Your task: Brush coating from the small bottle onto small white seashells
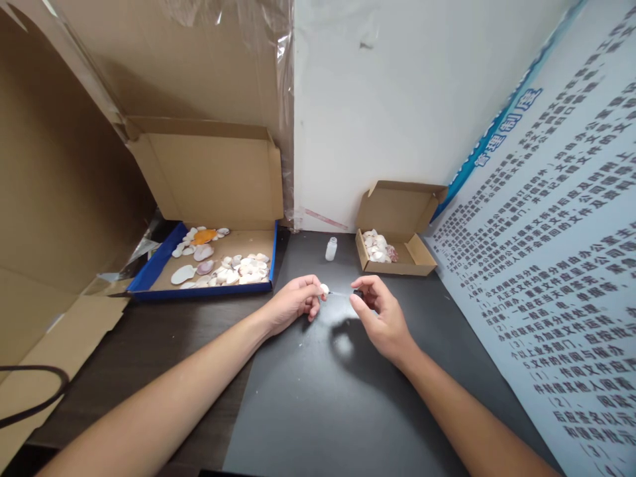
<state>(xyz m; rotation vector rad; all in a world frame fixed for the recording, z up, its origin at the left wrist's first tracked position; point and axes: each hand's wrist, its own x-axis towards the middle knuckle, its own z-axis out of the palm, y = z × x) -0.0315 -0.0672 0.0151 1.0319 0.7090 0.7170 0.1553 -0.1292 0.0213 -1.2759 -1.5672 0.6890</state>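
Dark grey mat (308, 411) covers part of one dark wood-grain table (199, 351), with one white panel (397, 86) beyond the fingers and one printed board (546, 265) to their right. Two bare hands meet over the mat. The left hand (298, 303) pinches one small white shell (324, 289) between thumb and fingers. The right hand (381, 319) grips one black cap (358, 293) at its fingertips; one thin pale rod (340, 293) reaches from it towards the shell, though whether its tip touches is too small to tell. One small white bottle (331, 249) stands upright, uncapped, just beyond the fingertips. Two open boxes flank it: beyond the left fingers, one blue-walled box (199, 292) with one orange shell (205, 236) among many pale ones; beyond the right fingers, one smaller cardboard box (412, 268) holding one shell heap (377, 248).
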